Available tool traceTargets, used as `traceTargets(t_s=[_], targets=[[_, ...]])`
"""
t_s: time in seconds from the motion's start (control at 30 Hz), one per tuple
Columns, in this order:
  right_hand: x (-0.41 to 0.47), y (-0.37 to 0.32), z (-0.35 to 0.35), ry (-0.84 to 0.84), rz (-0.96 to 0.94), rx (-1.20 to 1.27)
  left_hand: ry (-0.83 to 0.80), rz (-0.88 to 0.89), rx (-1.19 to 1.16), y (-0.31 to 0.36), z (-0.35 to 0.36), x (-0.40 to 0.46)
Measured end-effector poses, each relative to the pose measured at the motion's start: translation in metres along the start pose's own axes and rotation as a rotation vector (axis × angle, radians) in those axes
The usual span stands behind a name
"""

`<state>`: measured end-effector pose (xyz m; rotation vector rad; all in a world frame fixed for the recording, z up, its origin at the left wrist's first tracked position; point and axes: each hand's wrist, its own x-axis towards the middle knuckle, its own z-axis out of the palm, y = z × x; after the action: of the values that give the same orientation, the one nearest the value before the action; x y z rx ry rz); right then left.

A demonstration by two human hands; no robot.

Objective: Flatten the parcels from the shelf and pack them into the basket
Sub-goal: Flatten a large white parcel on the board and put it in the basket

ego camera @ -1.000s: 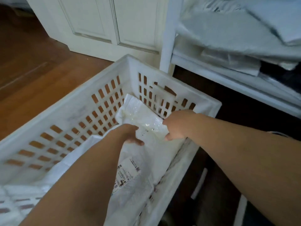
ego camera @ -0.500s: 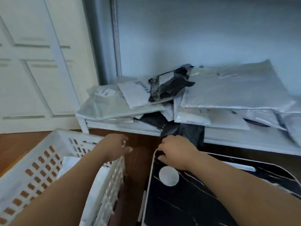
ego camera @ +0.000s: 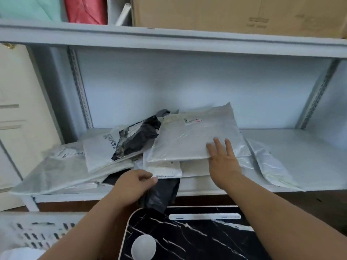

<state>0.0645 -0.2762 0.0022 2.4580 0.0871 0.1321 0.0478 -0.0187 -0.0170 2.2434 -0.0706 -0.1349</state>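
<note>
The right hand [ego camera: 222, 162] lies flat with its fingers [ego camera: 217, 145] spread, palm down on the near right edge of a large grey parcel [ego camera: 195, 139] that tops the pile on the shelf [ego camera: 309, 152]. The left hand [ego camera: 133, 184] is curled, thumb and fingertips closing at the near corner of a white parcel [ego camera: 165, 168] that sits under the grey one; whether it actually pinches that corner or only touches it cannot be told. Just below this hand a black bag [ego camera: 162, 193] hangs over the shelf's front edge.

To the left of the grey parcel a crumpled black parcel [ego camera: 137, 137] rests on a white mailer [ego camera: 101, 152] with printed characters, and that in turn lies on a wide, flat grey mailer [ego camera: 56, 173] reaching past the shelf's left end. To the right of the pile a clear plastic bag [ego camera: 270, 164] lies slantwise on the shelf board.

Nearer the camera, below the arms, stands a black marble-patterned counter [ego camera: 197, 239] with a white slot and a white round patch. At the lower left is the white slatted basket [ego camera: 37, 231], blurred, with something white inside it.

On the upper shelf [ego camera: 169, 37] sit a cardboard box [ego camera: 234, 14], a red bundle [ego camera: 84, 10] and a pale green one [ego camera: 28, 7]. A cream door [ego camera: 16, 119] is at far left.
</note>
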Motion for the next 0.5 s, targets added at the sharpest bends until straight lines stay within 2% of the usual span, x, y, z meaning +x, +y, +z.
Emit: traceTargets(t_s=[0.07,0.17,0.3,0.37,0.43,0.5], targets=[[0.003,0.01,-0.002,0.041,0.031,0.112,-0.056,-0.172,-0.341,0.012,0.006,-0.001],[-0.008,0.01,-0.007,0.276,0.04,0.224,-0.078,-0.332,-0.668,0.033,0.015,0.0],[-0.052,-0.007,0.001,0.446,0.065,0.297,-0.042,-0.423,-1.128,0.068,0.034,0.003],[-0.083,-0.022,0.012,0.519,-0.037,0.419,-0.026,-0.401,-1.307,0.081,0.05,0.002],[-0.114,-0.032,0.02,0.539,-0.172,0.56,0.024,-0.356,-1.372,0.08,0.067,0.0],[-0.135,-0.032,0.028,0.576,-0.171,0.798,0.06,-0.344,-1.233,0.068,0.076,-0.012]])
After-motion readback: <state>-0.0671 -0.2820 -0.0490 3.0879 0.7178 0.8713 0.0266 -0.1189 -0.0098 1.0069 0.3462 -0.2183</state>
